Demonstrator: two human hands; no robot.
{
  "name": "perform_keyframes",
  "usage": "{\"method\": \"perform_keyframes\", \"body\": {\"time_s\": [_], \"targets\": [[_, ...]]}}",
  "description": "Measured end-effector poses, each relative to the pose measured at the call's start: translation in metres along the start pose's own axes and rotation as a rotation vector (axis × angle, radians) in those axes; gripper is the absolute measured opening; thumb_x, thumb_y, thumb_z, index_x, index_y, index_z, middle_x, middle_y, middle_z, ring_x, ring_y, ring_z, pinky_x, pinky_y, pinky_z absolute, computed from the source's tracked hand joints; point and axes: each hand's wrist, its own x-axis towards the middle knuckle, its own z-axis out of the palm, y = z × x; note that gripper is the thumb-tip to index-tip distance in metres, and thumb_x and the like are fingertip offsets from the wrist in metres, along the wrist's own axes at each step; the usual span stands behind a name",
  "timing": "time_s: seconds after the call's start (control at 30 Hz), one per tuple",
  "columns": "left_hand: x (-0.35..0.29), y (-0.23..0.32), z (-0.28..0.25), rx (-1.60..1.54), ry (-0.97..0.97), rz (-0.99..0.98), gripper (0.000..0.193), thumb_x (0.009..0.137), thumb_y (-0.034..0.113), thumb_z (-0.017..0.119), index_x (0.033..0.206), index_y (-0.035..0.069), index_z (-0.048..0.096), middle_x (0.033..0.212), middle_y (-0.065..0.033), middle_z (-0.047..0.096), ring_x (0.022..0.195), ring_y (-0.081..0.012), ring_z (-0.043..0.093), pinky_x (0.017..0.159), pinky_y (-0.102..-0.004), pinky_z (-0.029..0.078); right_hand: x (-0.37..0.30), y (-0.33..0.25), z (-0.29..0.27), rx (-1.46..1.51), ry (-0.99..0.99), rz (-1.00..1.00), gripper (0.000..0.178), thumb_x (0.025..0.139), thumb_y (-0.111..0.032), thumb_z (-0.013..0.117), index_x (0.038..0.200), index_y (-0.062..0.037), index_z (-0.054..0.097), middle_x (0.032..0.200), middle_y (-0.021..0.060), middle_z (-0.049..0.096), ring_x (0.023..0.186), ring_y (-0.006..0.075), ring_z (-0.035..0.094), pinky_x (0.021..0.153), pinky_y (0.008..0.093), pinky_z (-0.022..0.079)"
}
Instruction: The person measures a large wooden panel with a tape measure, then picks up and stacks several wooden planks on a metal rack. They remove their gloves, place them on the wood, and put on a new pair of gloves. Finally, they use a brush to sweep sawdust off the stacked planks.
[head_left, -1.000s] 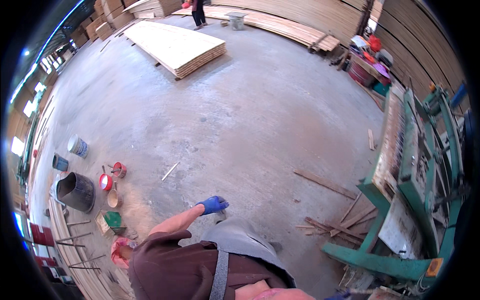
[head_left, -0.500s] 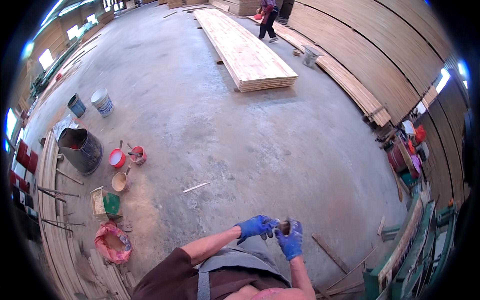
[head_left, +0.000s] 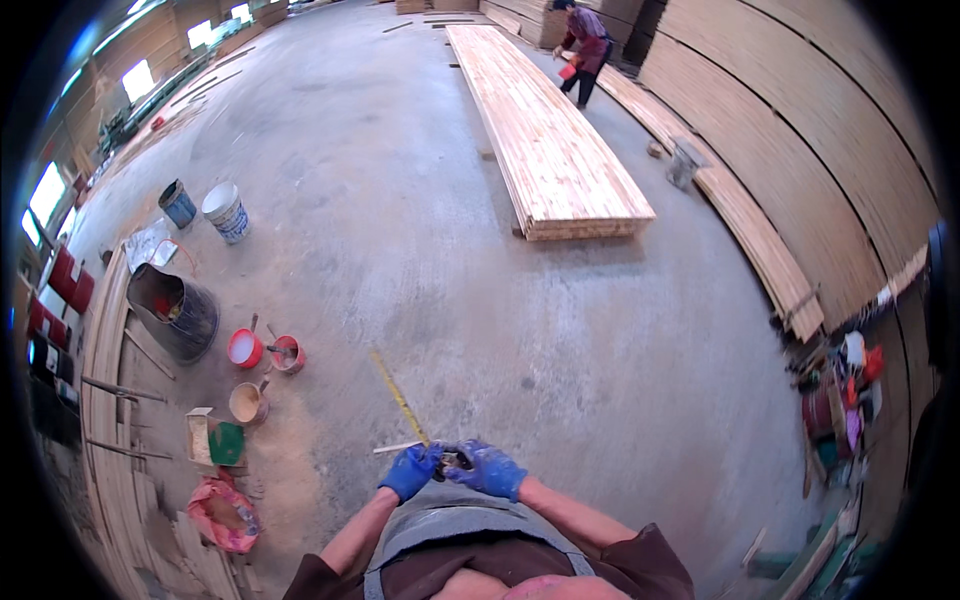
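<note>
Both of my hands wear blue gloves and meet low in front of my grey apron. A tape measure's dark case sits between them, mostly covered by fingers. My right hand is closed around the case from the right. On the other side, my left hand is closed at the tape's root. From there the yellow tape blade sticks out, slanting away to the far left above the floor. A pale wood strip lies on the floor just beyond my left hand.
A long stack of boards lies ahead, with another person beside its far right. To the left stand a dark bin, a red bucket, and other buckets. Tall board stacks line the right; green machinery is near right.
My hands have moved left, and the yellow tape blade now extends from between them. The view has shifted, with the board stack appearing lower and further right. The other person is now bent over.
</note>
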Motion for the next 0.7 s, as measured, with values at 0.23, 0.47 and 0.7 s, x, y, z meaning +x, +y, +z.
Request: {"method": "perform_keyframes", "body": {"time_s": [0.23, 0.47, 0.7], "targets": [[0.186, 0.017, -0.082, 0.145, 0.339, -0.066, 0.055, 0.099, 0.048, 0.043, 0.082, 0.002, 0.069, 0.077, -0.0253, 0.065, 0.076, -0.0406, 0.066, 0.066, -0.0463, 0.05, 0.236, 0.051, -0.06, -0.027, -0.179, -0.062, 0.038, 0.087, -0.03, 0.061, 0.116, -0.0056, 0.058, 0.103, 0.0247, 0.065, 0.096, 0.0428, 0.062, 0.084, 0.0472, 0.05], [0.394, 0.094, -0.202, 0.007, 0.276, 0.147, 0.056, 0.099, 0.049, 0.044, 0.082, 0.002, 0.068, 0.075, -0.0252, 0.064, 0.073, -0.0408, 0.066, 0.066, -0.0466, 0.05, 0.419, 0.033, -0.194, -0.166, 0.057, 0.049, 0.026, 0.086, -0.026, 0.062, 0.103, -0.006, 0.065, 0.102, 0.0224, 0.066, 0.091, 0.0404, 0.064, 0.081, 0.0465, 0.051], [0.618, 0.119, -0.339, -0.315, 0.35, 0.263, 0.044, 0.101, 0.037, 0.043, 0.103, 0.004, 0.072, 0.09, -0.0158, 0.072, 0.084, -0.0255, 0.071, 0.071, -0.039, 0.056, 0.546, 0.134, -0.278, -0.278, 0.062, 0.268, 0.026, 0.087, -0.033, 0.058, 0.093, -0.0088, 0.065, 0.095, 0.0196, 0.067, 0.089, 0.0379, 0.065, 0.077, 0.0487, 0.049]]}}
